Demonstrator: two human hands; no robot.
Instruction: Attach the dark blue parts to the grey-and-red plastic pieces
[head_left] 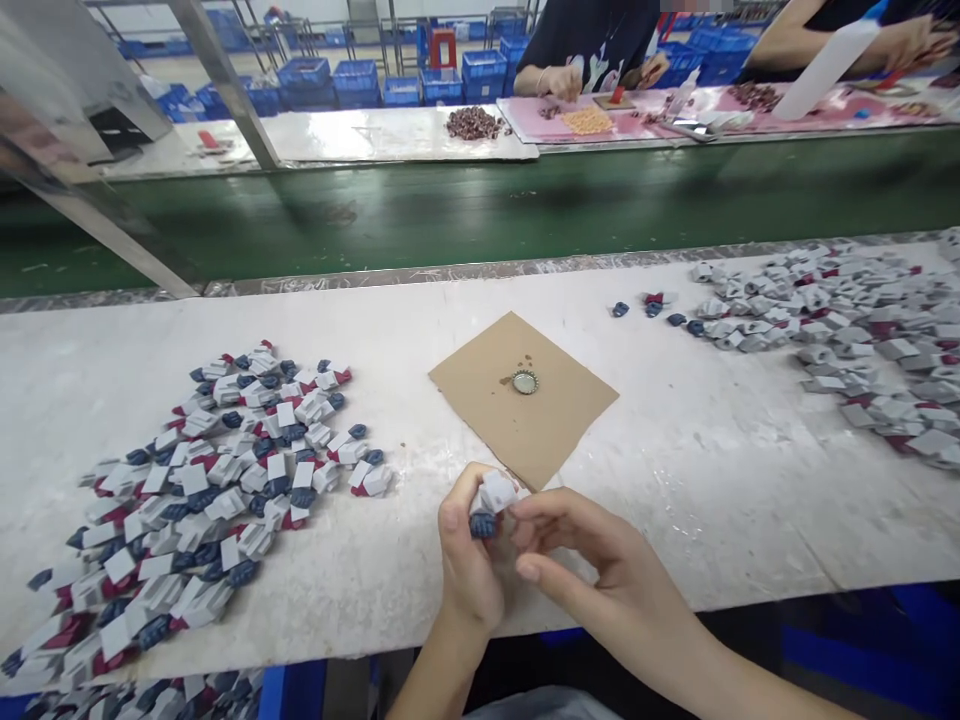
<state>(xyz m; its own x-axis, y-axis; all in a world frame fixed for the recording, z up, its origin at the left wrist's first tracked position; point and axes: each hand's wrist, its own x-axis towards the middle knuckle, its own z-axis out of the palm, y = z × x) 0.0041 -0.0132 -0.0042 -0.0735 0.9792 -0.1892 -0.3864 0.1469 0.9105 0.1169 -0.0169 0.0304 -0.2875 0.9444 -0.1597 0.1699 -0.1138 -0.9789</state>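
My left hand (470,560) is closed around a small plastic toy part (496,492), light grey with a dark blue fist-shaped end, near the table's front edge. Beside it, my right hand (600,560) has its thumb and forefinger spread apart. The forefinger's tip is at the grey part's right side; whether it presses on it I cannot tell. Just beyond my hands lies a brown cardboard square (544,430), turned cornerwise. On it rests an upturned metal bottle cap (525,382) with a few brown spots around it.
A heap of grey, blue and dark red parts (225,480) covers the left table. Mostly grey pieces (847,320) lie at the right, with several loose blue ones (620,310). Behind runs a green conveyor belt (420,215); across it, people work at a pink-covered table (630,128).
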